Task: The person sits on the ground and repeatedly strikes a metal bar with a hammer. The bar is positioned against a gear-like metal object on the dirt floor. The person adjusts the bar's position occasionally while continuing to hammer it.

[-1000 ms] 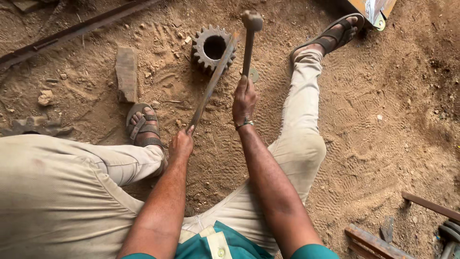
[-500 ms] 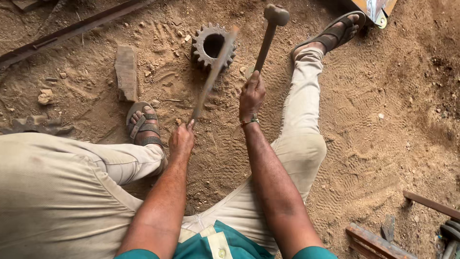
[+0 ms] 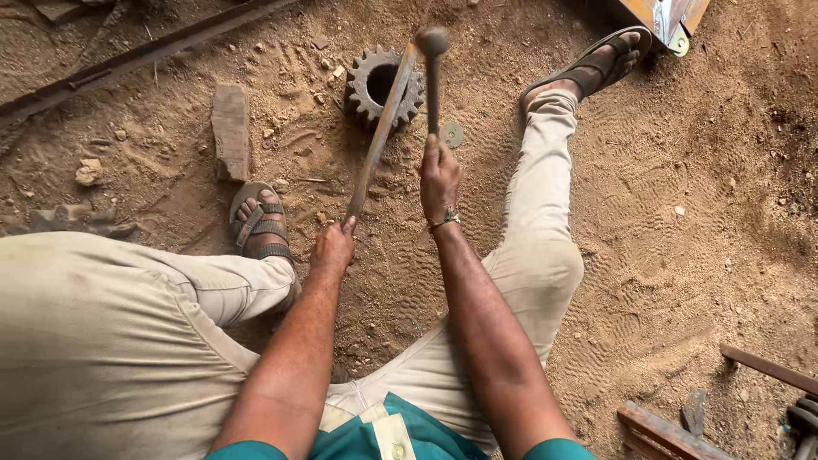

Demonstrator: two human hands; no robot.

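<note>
Gripping a flat bar (image 3: 379, 136) left-handed; hammer (image 3: 432, 77) apparently striking it above gear (image 3: 383, 85).

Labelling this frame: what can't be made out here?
Head view only:
- Flat bar tip: hidden behind the hammer head, contact unclear.
- Gear bore: in shadow, and the bar crosses it.
- Yellow object: cut off by the top edge.
- Metal pieces: cut off at the right edge.

Open sand right; gear (image 3: 384, 85) (rusty) ahead
</note>
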